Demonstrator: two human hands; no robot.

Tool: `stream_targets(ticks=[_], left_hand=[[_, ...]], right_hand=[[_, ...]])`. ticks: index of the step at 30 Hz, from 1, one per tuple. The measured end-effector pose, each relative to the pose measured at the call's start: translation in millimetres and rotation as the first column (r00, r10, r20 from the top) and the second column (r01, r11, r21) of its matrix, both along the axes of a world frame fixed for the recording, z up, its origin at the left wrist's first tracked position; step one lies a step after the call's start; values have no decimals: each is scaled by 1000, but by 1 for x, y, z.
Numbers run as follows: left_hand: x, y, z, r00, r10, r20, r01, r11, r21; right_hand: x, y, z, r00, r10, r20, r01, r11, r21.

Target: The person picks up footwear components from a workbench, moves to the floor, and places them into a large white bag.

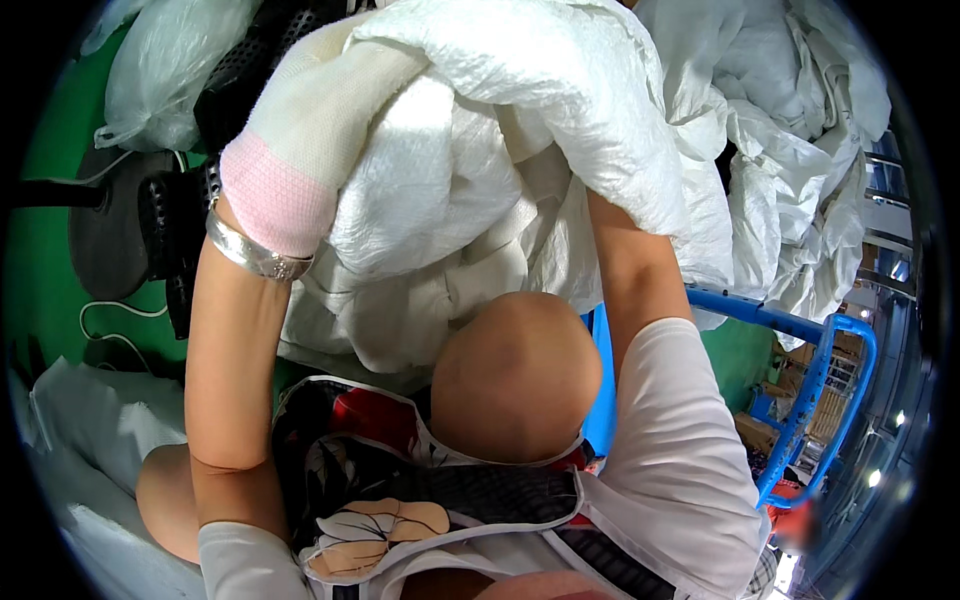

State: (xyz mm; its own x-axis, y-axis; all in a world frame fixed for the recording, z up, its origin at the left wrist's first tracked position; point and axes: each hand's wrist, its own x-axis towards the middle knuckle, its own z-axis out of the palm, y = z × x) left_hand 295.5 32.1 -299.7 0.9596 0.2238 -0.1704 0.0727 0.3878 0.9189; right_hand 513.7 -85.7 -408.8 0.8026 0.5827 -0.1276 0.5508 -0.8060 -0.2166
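A large piece of white crinkled sheeting (540,55), thick and folded over, spans the space between my arms. My left hand (325,90) wears a cream knit glove with a pink cuff, and a silver bangle (255,252) circles the wrist. It reaches up against the sheeting, its fingers hidden beneath the fold. From the right, my bare forearm (635,255) goes in under the same sheeting. My right hand is mostly covered there; a cream patch (545,180) in the gap may be its glove. More white folds (420,190) hang down toward my knee.
A blue metal frame (830,400) with a rounded handle stands at the right. White sheeting (780,150) is heaped behind it. Clear plastic bags (175,70), a grey pad (105,230) and a white cord (125,305) are at the left over green floor (40,270).
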Motion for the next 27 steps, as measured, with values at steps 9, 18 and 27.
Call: stream_targets(ticks=[9, 18, 27], left_hand=[[-9, 5, -3, 995, -37, 90, 26, 992, 122], [-6, 3, -6, 969, 170, -181, -139, 975, 172], [9, 2, -29, 924, 153, 349, -269, 911, 312]], right_hand=[[5, 16, -12, 999, 35, -8, -35, 999, 17], [-1, 9, 0, 998, 62, -13, -62, 998, 13], [-82, -50, 58, 964, 262, -37, -264, 959, -105]])
